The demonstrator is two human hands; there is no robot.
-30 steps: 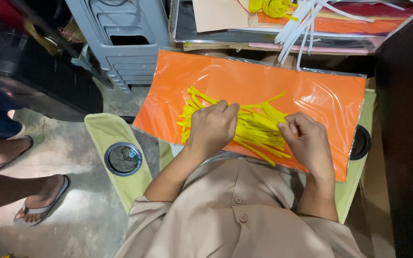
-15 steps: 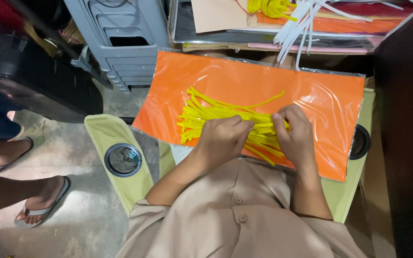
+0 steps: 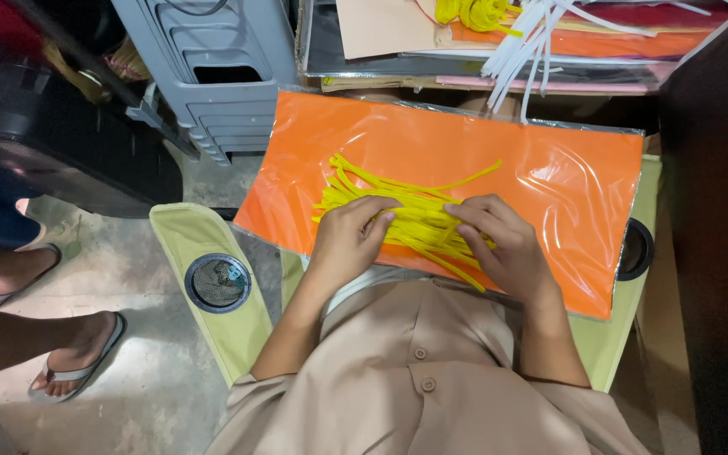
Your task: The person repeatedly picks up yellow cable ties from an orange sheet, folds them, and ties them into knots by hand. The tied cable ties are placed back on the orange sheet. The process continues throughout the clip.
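Both hands lie on a loose bundle of yellow strips (image 3: pixel 406 221). The left hand (image 3: pixel 349 238) rests palm down on the near left part of the bundle, fingers curled over the strips and pressing them; whether any strip is pinched between the fingers cannot be told. The right hand (image 3: pixel 503 244) sits just beside it on the right end of the bundle, fingers bent, tips touching the strips, thumb tucked toward the left hand's fingertips. The two sets of fingertips nearly meet over the middle of the bundle.

The strips lie fanned across an orange sheet (image 3: pixel 549 168) in a clear glossy sleeve, which rests across the person's lap and the arms of a pale green chair (image 3: pixel 183 240). The left chair arm has a round cup holder (image 3: pixel 217 283); a black one (image 3: pixel 636 249) shows at the right arm.

Beyond the sheet lies a stack of coloured paper (image 3: pixel 482 63) with white strips (image 3: pixel 532 42) and more yellow ones (image 3: pixel 469 13) on top. A grey plastic stool (image 3: pixel 221 76) stands at upper left. On the concrete floor at left are another person's feet in sandals (image 3: pixel 77 362).
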